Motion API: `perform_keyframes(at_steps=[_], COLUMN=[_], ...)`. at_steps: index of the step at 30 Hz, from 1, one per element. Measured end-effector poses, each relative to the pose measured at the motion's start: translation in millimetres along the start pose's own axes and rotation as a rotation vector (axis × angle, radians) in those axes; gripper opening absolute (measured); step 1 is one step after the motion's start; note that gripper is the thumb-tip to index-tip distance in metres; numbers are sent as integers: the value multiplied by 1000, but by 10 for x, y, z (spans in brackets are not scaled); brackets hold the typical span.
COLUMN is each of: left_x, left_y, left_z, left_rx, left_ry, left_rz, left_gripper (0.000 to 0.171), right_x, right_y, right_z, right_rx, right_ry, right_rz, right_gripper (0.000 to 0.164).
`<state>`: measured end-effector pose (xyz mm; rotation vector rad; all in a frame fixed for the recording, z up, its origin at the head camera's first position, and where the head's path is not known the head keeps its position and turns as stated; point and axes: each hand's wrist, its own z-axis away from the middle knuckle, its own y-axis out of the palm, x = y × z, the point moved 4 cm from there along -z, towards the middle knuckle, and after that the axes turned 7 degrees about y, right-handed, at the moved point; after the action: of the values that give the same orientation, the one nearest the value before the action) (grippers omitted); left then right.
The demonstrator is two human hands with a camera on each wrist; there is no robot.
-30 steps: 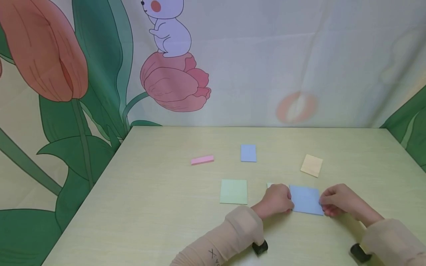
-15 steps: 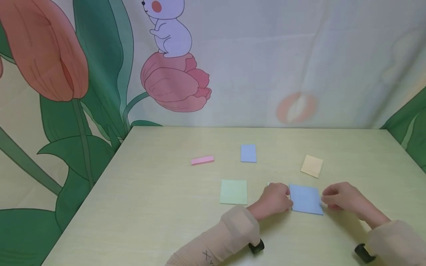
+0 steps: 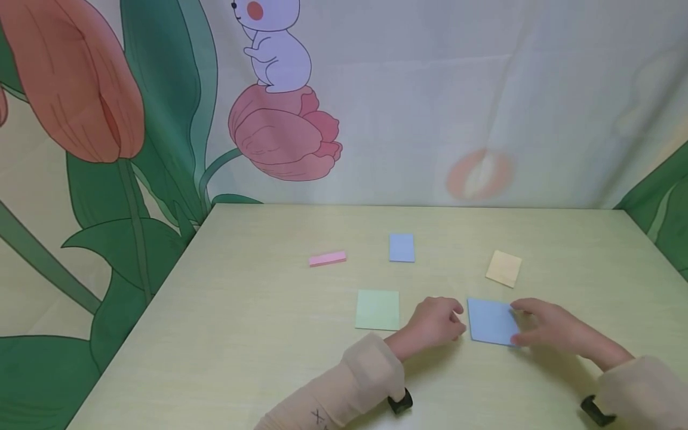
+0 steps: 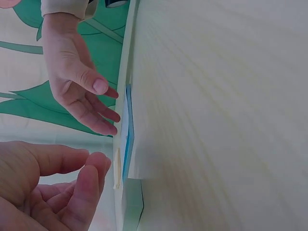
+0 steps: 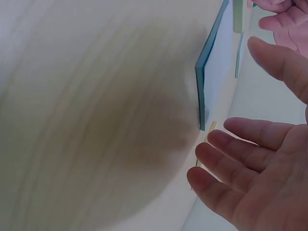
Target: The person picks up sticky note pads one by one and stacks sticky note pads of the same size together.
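Observation:
A large blue pad of sticky notes (image 3: 491,322) lies flat on the table. Close to its right side is my right hand (image 3: 553,327), whose spread fingertips overlap the pad's right edge in the head view. From the right wrist (image 5: 255,163), thumb and fingers look well apart with nothing between them. My left hand (image 3: 432,321) hovers just left of the blue pad, apart from it. Its fingers (image 4: 86,183) are loosely bent and hold nothing. A green sticky-note pad (image 3: 377,310) lies farther left, beside the left wrist.
Farther back on the table (image 3: 242,316) are a narrow pink pad (image 3: 327,258), a small blue pad (image 3: 402,248) and a tilted pale-yellow pad (image 3: 503,269). A printed cloth with tulips (image 3: 457,107) hangs behind the table's back edge.
My left hand has drawn away leftward from the blue pad's left edge. The right hand's fingers have spread from a pinch at the pad's right edge. The pad has hardly moved.

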<state>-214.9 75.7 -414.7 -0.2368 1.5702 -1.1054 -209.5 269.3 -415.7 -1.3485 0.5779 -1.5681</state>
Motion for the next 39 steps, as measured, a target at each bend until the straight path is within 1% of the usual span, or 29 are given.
perform_keyframes(at_steps=[5, 11, 16, 21, 28, 32, 39], left_x=[32, 54, 64, 83, 98, 104, 107], left_y=[-13, -35, -43, -47, -76, -84, -91], left_z=[16, 30, 35, 31, 26, 21, 21], left_rx=[-20, -23, -16, -12, -26, -33, -32], left_ry=[28, 46, 45, 39, 57, 72, 87], left_rz=[20, 35, 31, 31, -3, -19, -26], left_gripper=[27, 28, 29, 29, 29, 28, 28], right_x=[48, 97, 124, 116, 100, 99, 110], right_y=[38, 68, 87, 101, 112, 101, 67], right_z=[-40, -83, -112, -149, -195, -217, -247], right_rx=[-19, -53, -65, -59, -34, -32, 0], right_ry=[-49, -111, -116, -124, -125, -130, -104], right_rz=[62, 192, 272, 301, 300, 320, 350], right_gripper=[85, 89, 88, 85, 83, 82, 83])
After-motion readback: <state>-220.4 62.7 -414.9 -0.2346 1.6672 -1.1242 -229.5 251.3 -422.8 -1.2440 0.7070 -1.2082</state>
